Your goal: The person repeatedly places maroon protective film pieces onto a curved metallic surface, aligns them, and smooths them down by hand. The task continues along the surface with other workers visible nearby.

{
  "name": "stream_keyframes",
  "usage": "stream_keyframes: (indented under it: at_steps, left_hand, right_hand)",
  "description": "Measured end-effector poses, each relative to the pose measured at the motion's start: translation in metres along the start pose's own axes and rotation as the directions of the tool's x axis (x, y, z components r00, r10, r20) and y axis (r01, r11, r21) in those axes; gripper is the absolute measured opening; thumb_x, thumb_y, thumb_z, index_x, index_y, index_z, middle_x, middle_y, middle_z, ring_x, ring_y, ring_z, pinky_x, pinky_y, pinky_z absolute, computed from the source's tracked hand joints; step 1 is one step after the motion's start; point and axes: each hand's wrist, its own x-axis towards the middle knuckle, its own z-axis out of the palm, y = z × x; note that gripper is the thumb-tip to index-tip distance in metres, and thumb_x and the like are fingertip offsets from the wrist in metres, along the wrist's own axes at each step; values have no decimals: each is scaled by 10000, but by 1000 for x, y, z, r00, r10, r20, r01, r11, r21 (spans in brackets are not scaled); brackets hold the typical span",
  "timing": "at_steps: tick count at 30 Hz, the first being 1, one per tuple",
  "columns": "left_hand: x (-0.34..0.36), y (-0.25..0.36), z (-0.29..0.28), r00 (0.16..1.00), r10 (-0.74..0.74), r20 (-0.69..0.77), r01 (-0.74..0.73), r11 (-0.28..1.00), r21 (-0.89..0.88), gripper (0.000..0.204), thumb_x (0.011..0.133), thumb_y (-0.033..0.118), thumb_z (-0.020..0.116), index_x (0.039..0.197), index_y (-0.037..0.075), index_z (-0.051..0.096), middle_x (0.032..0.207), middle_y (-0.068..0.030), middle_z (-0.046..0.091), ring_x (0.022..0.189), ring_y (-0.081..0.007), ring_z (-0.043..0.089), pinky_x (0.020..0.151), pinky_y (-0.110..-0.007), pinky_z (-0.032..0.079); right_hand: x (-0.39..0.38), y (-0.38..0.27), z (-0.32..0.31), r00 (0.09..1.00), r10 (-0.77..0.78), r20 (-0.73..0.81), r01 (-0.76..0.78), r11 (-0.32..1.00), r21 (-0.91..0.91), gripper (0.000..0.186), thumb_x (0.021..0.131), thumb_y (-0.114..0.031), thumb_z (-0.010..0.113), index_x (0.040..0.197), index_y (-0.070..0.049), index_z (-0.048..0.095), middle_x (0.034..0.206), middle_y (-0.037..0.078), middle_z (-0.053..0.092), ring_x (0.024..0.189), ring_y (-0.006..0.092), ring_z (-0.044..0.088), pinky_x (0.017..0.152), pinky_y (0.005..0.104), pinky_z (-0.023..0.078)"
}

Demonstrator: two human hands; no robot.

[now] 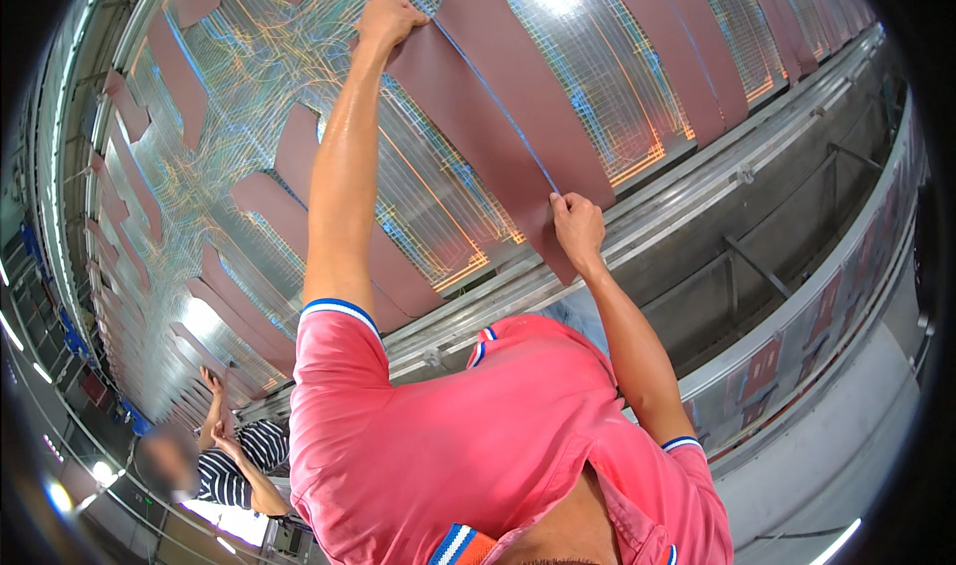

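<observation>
A long, flat maroon-brown panel point(468, 132) stretches slantwise across the printed tabletop. My left hand point(390, 19) is closed at its far end, fingers curled down on the edge. At the near end my right hand point(576, 228) pinches the panel's right-hand edge. Below that grip the panel's tip hangs over the table's front edge. A second brown panel point(528, 77) lies right alongside, with a thin blue line showing along the seam between the two. My fingers hide the exact points of contact.
The long table point(428, 202) carries dense coloured lines and several more brown panels point(687, 47). A metal rail point(697, 192) runs along its front, with a recessed trough point(737, 276) on the near side. Further left, a co-worker in a striped shirt point(244, 460) reaches over the table.
</observation>
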Motion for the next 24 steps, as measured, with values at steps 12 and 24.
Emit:
stream_keyframes:
  at_steps: [12,24]
  left_hand:
    - [-116,24,66,825,318,-467,-115,903,414,766,860,455,673,1425,7,415,1534,-193,316,1446,-404,208,1112,-690,115]
    - [-114,18,74,853,335,-400,-169,903,394,825,933,597,486,1501,28,299,1599,-140,216,1485,-343,151,1145,-649,108]
  right_hand:
    - [-3,-2,-2,999,-32,-8,32,999,-18,373,912,-374,587,818,-29,691,782,238,671,782,463,642,709,542,486]
    - [-2,-3,-1,999,-44,-23,42,998,-48,376,918,-389,578,814,-44,685,772,235,668,776,467,635,702,552,480]
